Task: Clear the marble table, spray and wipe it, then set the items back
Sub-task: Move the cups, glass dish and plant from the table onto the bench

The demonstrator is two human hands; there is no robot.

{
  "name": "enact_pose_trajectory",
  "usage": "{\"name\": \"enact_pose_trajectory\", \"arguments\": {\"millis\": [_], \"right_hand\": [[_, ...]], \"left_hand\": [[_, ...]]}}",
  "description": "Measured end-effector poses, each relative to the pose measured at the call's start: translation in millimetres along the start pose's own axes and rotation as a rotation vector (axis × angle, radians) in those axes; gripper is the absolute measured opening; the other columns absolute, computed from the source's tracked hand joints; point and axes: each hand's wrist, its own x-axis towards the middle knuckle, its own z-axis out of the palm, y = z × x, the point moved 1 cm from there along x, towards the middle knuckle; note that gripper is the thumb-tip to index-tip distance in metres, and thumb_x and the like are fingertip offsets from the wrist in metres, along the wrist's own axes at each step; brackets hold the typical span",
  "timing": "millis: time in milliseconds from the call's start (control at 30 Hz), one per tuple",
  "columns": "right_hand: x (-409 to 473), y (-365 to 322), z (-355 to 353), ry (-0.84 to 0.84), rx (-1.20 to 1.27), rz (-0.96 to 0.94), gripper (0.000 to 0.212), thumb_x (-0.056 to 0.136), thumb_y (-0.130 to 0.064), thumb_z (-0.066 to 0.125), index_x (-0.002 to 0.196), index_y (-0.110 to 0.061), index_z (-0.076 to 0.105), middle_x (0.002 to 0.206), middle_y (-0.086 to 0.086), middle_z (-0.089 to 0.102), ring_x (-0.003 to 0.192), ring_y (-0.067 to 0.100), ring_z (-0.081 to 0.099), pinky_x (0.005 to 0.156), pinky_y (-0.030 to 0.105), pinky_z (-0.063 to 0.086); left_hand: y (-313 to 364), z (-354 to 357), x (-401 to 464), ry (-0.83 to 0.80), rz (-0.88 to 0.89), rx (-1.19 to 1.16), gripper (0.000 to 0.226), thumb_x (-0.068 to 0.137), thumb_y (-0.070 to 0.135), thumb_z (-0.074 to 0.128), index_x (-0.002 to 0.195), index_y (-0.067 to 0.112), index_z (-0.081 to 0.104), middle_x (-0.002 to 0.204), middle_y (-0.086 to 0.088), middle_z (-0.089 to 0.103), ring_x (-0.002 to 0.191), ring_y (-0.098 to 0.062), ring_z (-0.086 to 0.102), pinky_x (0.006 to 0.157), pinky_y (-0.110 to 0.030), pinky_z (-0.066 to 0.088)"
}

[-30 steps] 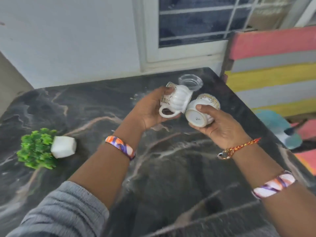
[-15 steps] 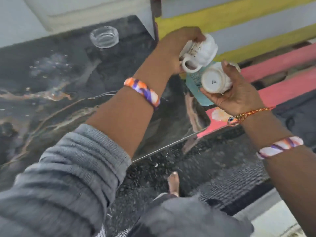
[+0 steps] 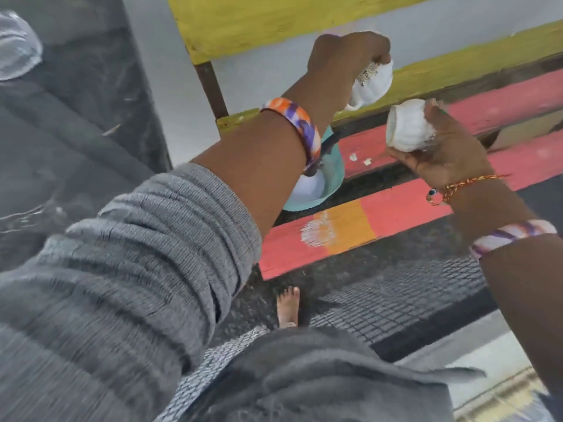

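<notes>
Two white ribbed cups are held out over a painted slatted bench — pink (image 3: pixel 396 208) and yellow boards. The left hand (image 3: pixel 344 60) is closed around one cup (image 3: pixel 370 85), tilted with its handle hanging down. The right hand (image 3: pixel 441 150) grips the other cup (image 3: pixel 406 129), lying sideways. The dark marble desk (image 3: pixel 76 117) is seen at the left, well apart — a clear glass dish (image 3: pixel 16 53) rests on it.

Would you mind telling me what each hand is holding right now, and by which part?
The left hand grips one white ribbed cup by its rim. The right hand cradles another white ribbed cup around its body.
</notes>
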Motion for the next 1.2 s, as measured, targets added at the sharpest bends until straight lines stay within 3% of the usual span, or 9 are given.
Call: {"name": "enact_pose_trajectory", "arguments": {"millis": [100, 200, 300, 400, 533, 633, 767, 1067, 1200], "right_hand": [[48, -24, -11, 0.049, -0.178, 0.019, 0.013, 0.082, -0.023, 0.067, 0.089, -0.015, 0.059, 0.092, 0.001, 0.061, 0.083, 0.019, 0.061, 0.059, 0.037, 0.06], [107, -44, -17, -0.001, -0.317, 0.061, 0.033, 0.082, -0.017, 0.067, 0.112, -0.012, 0.056, 0.094, 0.0, 0.06, 0.084, 0.017, 0.061, 0.051, 0.029, 0.058], [170, -62, -25, -0.021, -0.434, 0.06, 0.051, 0.082, -0.012, 0.066, 0.129, -0.006, 0.049, 0.086, -0.006, 0.056, 0.075, 0.006, 0.06, 0.068, 0.031, 0.06], [226, -75, -34, -0.067, -0.62, 0.048, 0.057, 0.08, -0.016, 0.064, 0.132, -0.002, 0.046, 0.083, -0.005, 0.052, 0.079, 0.003, 0.064, 0.05, 0.014, 0.052], [298, -79, -45, -0.023, -0.837, -0.03, 0.073, 0.062, -0.014, 0.074, 0.128, -0.002, 0.043, 0.114, 0.01, 0.053, 0.099, 0.023, 0.056, 0.08, 0.04, 0.056], [335, -84, -46, -0.171, -1.28, -0.309, 0.071, 0.069, -0.012, 0.075, 0.129, -0.001, 0.04, 0.129, 0.015, 0.047, 0.112, 0.024, 0.049, 0.092, 0.03, 0.042], [366, -93, -43, -0.544, -1.668, -0.525, 0.068, 0.069, -0.003, 0.073, 0.13, -0.004, 0.043, 0.133, 0.02, 0.043, 0.124, 0.033, 0.043, 0.098, 0.03, 0.036], [405, -90, -39, -1.011, -1.896, -0.734, 0.069, 0.07, 0.019, 0.052, 0.13, -0.016, 0.047, 0.145, 0.013, 0.036, 0.132, 0.038, 0.032, 0.106, 0.045, 0.035], [401, -95, -42, -0.929, -1.865, -0.634, 0.074, 0.071, 0.021, 0.049, 0.132, -0.022, 0.047, 0.158, 0.012, 0.002, 0.145, 0.035, 0.004, 0.113, 0.041, 0.024]], "left_hand": [[3, 17, 18, 0.079, -0.062, 0.002, 0.03, 0.071, 0.005, 0.069, 0.065, 0.009, 0.04, 0.062, -0.002, 0.038, 0.054, -0.017, 0.042, 0.044, -0.014, 0.037], [0, 36, 57, 0.2, -0.032, 0.128, 0.04, 0.07, 0.014, 0.074, 0.062, 0.01, 0.036, 0.065, 0.001, 0.04, 0.058, -0.01, 0.045, 0.049, -0.019, 0.042], [-4, 57, 95, 0.334, -0.042, 0.209, 0.041, 0.067, 0.019, 0.078, 0.075, 0.007, 0.039, 0.071, 0.002, 0.04, 0.074, -0.015, 0.053, 0.059, -0.024, 0.049], [-17, 78, 141, 0.409, -0.128, 0.309, 0.043, 0.066, 0.019, 0.077, 0.094, 0.01, 0.045, 0.086, -0.001, 0.044, 0.093, -0.021, 0.055, 0.074, -0.025, 0.048], [-40, 107, 196, 0.46, -0.194, 0.489, 0.055, 0.066, 0.021, 0.077, 0.113, 0.004, 0.053, 0.103, -0.008, 0.052, 0.11, -0.023, 0.056, 0.085, -0.028, 0.053], [-55, 125, 226, 0.432, -0.144, 0.63, 0.068, 0.065, 0.026, 0.079, 0.125, 0.01, 0.051, 0.129, -0.006, 0.055, 0.119, -0.021, 0.052, 0.088, -0.022, 0.042], [-70, 137, 251, 0.417, -0.115, 0.745, 0.061, 0.062, 0.028, 0.08, 0.116, 0.009, 0.059, 0.121, -0.009, 0.062, 0.11, -0.023, 0.057, 0.074, -0.021, 0.035], [-89, 152, 288, 0.445, -0.136, 0.838, 0.066, 0.067, 0.026, 0.076, 0.124, 0.007, 0.049, 0.128, -0.013, 0.049, 0.115, -0.029, 0.051, 0.082, -0.029, 0.043], [-75, 156, 289, 0.079, 0.038, 1.066, 0.06, 0.073, 0.001, 0.063, 0.129, 0.014, 0.047, 0.135, -0.01, 0.048, 0.127, -0.028, 0.044, 0.106, -0.039, 0.033]]}}
